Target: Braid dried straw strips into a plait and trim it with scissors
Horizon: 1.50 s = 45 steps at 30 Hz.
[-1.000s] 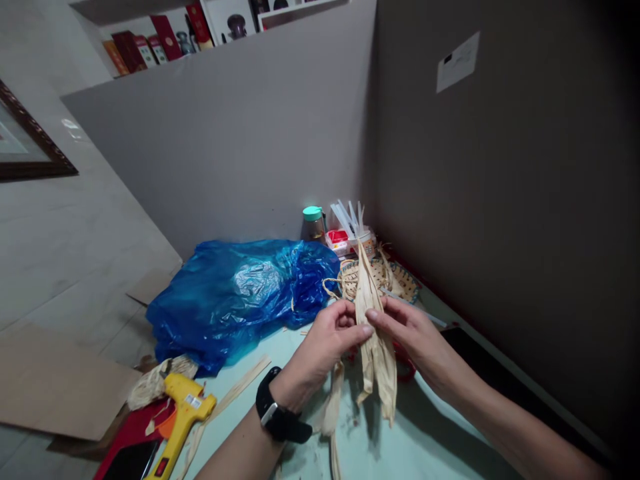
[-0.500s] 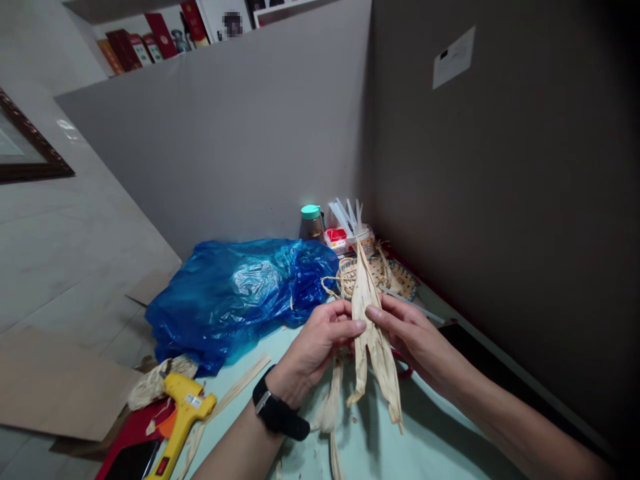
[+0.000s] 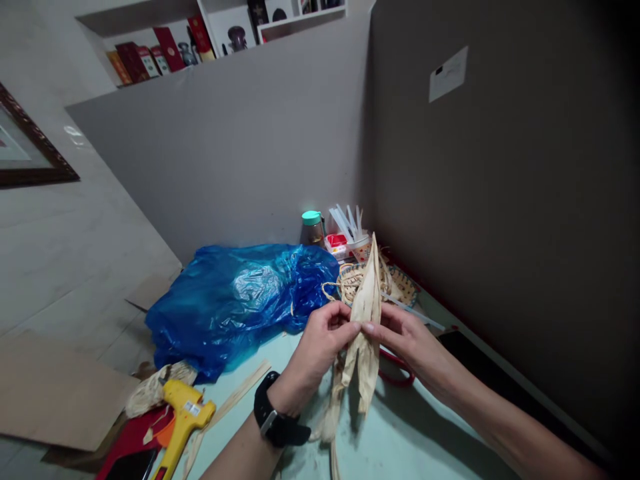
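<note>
A pale, dried corn husk (image 3: 367, 303) is held up above the table, its narrow tip pointing away and its split lower end hanging toward me. My left hand (image 3: 327, 337) pinches its left edge between thumb and fingers. From the other side, my right hand (image 3: 397, 333) pinches it too, the two thumbs almost meeting on its front. Under the hands lie more husk strips (image 3: 330, 413) on the table and a red-handled tool (image 3: 397, 373), partly hidden by the husk and my right hand.
A blue plastic bag (image 3: 240, 287) spreads over the back left. Behind the husk are a woven basket (image 3: 405, 287), a cup of glue sticks (image 3: 360, 248) and a green-lidded jar (image 3: 312, 230). A yellow glue gun (image 3: 185, 413) lies at front left, a dark flat object (image 3: 475, 367) at right.
The husk has turned so its tip leans right and its lower end has swung left. My thumbs have come closer together on it. The view has tilted slightly upward.
</note>
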### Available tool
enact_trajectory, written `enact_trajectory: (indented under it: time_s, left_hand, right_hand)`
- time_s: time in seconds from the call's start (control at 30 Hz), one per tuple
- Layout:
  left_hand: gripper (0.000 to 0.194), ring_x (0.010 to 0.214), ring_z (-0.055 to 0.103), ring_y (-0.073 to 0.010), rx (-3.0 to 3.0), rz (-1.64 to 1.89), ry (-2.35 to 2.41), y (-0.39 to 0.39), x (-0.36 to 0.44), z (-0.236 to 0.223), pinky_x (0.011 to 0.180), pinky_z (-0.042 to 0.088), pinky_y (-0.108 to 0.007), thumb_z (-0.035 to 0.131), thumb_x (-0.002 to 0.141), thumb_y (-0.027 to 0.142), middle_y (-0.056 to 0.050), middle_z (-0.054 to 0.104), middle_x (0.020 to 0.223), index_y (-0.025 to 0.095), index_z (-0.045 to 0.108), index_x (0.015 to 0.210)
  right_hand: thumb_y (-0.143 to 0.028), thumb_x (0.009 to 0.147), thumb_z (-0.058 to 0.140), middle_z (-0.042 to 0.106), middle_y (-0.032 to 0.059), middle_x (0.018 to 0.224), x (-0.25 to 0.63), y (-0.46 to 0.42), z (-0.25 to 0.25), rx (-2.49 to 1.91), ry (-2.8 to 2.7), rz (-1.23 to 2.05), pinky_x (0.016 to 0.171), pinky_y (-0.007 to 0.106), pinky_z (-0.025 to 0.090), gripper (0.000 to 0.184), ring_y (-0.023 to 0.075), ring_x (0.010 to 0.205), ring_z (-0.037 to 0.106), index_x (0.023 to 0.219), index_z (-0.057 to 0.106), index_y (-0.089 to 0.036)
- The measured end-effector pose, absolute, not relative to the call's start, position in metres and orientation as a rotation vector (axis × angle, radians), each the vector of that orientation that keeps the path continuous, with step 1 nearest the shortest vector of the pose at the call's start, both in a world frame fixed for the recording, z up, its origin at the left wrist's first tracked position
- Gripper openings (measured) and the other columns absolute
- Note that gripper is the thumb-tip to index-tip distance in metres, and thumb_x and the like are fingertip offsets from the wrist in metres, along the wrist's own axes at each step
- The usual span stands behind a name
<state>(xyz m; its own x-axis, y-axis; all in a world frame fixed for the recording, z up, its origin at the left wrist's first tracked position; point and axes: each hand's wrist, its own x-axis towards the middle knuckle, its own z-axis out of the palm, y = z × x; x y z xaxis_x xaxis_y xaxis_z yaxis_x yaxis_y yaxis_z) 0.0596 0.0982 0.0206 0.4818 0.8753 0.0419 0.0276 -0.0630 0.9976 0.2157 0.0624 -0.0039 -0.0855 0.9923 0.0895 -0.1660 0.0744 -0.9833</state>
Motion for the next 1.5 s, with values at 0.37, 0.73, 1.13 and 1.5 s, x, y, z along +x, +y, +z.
enact_trajectory:
  time_s: [0.37, 0.73, 1.13, 1.5]
  left_hand:
    - [0.018, 0.072, 0.048, -0.0137, 1.491, 0.886, 0.851, 0.100, 0.061, 0.015, 0.067, 0.037, -0.025, 0.067, 0.073, 0.025, -0.001, 0.056, 0.079, 0.014, 0.058, 0.084]
    - [0.012, 0.065, 0.042, -0.0103, 1.339, 0.927, 0.822, 0.103, 0.060, 0.007, 0.061, 0.032, -0.023, 0.066, 0.074, 0.020, 0.003, 0.051, 0.070, 0.014, 0.056, 0.077]
    - [0.023, 0.058, 0.049, -0.0094, 1.034, 0.889, 0.704, 0.098, 0.067, 0.008, 0.059, 0.038, -0.022, 0.074, 0.069, 0.026, 0.000, 0.057, 0.069, 0.014, 0.054, 0.074]
    - [0.021, 0.050, 0.043, -0.0064, 0.878, 0.912, 0.493, 0.098, 0.063, 0.020, 0.050, 0.039, -0.017, 0.063, 0.080, 0.017, 0.004, 0.043, 0.060, 0.017, 0.043, 0.071]
  right_hand:
    - [-0.046, 0.076, 0.073, 0.072, 0.0081, 0.100, 0.214, 0.067, -0.009, -1.014, -1.281, 1.153, 0.082, 0.039, 0.053, 0.039, 0.0263, 0.089, 0.067, 0.105, 0.073, -0.019]
    - [-0.041, 0.081, 0.068, 0.071, 0.0099, 0.108, 0.215, 0.064, -0.006, -1.067, -1.297, 1.174, 0.086, 0.039, 0.052, 0.035, 0.0292, 0.106, 0.063, 0.108, 0.071, -0.019]
    - [-0.031, 0.080, 0.065, 0.069, 0.0046, 0.107, 0.213, 0.055, 0.002, -0.968, -0.991, 1.444, 0.073, 0.028, 0.051, 0.026, 0.0208, 0.090, 0.066, 0.104, 0.069, -0.024]
    - [-0.043, 0.089, 0.055, 0.051, 0.0011, 0.067, 0.219, 0.056, 0.017, -0.840, -0.884, 1.344, 0.055, 0.026, 0.044, 0.032, 0.0148, 0.059, 0.052, 0.068, 0.053, -0.020]
